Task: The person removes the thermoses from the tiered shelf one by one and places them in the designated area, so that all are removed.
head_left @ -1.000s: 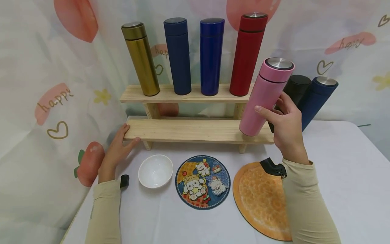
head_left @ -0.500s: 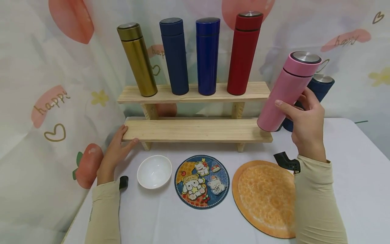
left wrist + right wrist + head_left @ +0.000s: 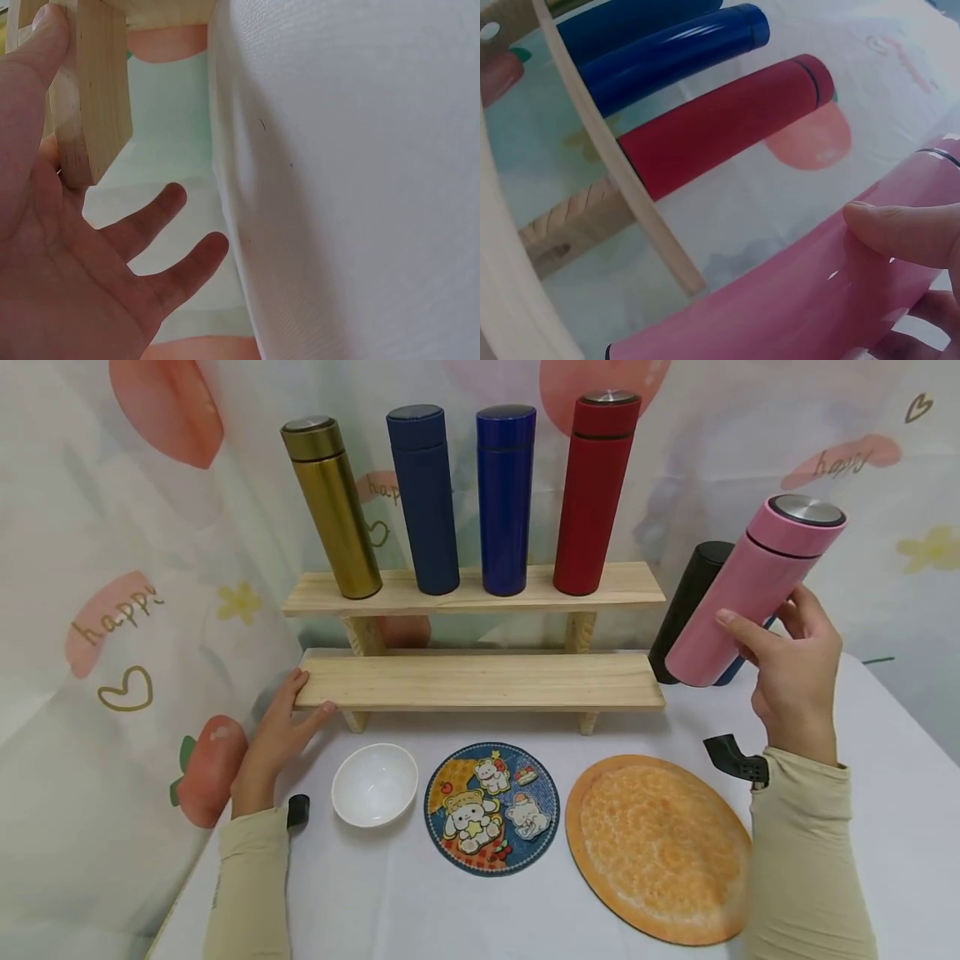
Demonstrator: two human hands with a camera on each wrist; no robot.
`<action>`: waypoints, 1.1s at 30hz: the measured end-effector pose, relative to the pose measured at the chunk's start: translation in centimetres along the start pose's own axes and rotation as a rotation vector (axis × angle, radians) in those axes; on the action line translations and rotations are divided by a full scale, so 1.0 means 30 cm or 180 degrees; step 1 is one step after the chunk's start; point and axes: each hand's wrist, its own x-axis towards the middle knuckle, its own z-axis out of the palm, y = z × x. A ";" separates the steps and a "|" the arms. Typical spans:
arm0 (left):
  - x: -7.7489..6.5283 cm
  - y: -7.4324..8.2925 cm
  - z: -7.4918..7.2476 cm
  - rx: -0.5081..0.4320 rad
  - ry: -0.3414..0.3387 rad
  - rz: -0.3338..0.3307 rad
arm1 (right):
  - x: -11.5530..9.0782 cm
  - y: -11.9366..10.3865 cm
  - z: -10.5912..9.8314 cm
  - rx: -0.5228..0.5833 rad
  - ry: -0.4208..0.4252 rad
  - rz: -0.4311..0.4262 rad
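My right hand [image 3: 798, 668] grips a pink thermos flask [image 3: 750, 593] with a steel-topped lid. The flask leans to the right, beyond the right end of a two-tier wooden display shelf [image 3: 480, 681]. In the right wrist view the thumb lies along the pink flask [image 3: 780, 307]. At the shelf's left end, my left hand [image 3: 276, 739] holds the lower board between thumb and fingers. The left wrist view has the board [image 3: 101, 94] in the fork of the thumb, with two fingers spread below it. A black flask [image 3: 686, 610] and a mostly hidden blue flask stand behind the pink one.
On the upper tier stand gold [image 3: 333, 510], matte navy [image 3: 425, 502], glossy blue [image 3: 506, 502] and red [image 3: 596, 497] flasks. In front of the shelf are a white bowl [image 3: 375, 785], a round cartoon mat [image 3: 491, 810] and an orange-brown round mat [image 3: 660, 847]. A printed curtain hangs behind.
My right hand has carried the pink flask rightward, from in front of the lower board to past the shelf's right end. My left hand stays on the board while the view shifts slightly.
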 end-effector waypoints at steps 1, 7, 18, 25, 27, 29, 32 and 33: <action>0.000 0.003 -0.002 0.0001 -0.0006 -0.0011 | 0.002 0.003 -0.008 0.0016 0.0002 0.0004; 0.001 0.017 -0.011 0.0001 -0.0013 -0.0049 | 0.010 0.013 -0.057 -0.0105 -0.0014 0.0077; -0.002 0.012 -0.004 0.0011 -0.0017 -0.0106 | 0.026 0.029 -0.163 -0.0424 -0.0082 0.0237; -0.002 0.010 0.000 -0.0010 -0.0025 -0.0105 | 0.049 0.036 -0.231 -0.0584 -0.0082 0.0350; 0.001 0.004 0.002 0.0001 -0.0020 -0.0087 | 0.055 0.036 -0.248 -0.0685 -0.0072 0.0407; 0.002 0.001 0.002 0.0005 -0.0016 -0.0079 | 0.063 0.036 -0.263 -0.0746 -0.0078 0.0443; 0.001 -0.001 0.002 0.0002 -0.0017 -0.0075 | 0.078 0.038 -0.286 -0.0716 -0.0082 0.0457; 0.000 -0.001 0.002 0.0002 -0.0020 -0.0085 | 0.083 0.040 -0.294 -0.0720 -0.0083 0.0445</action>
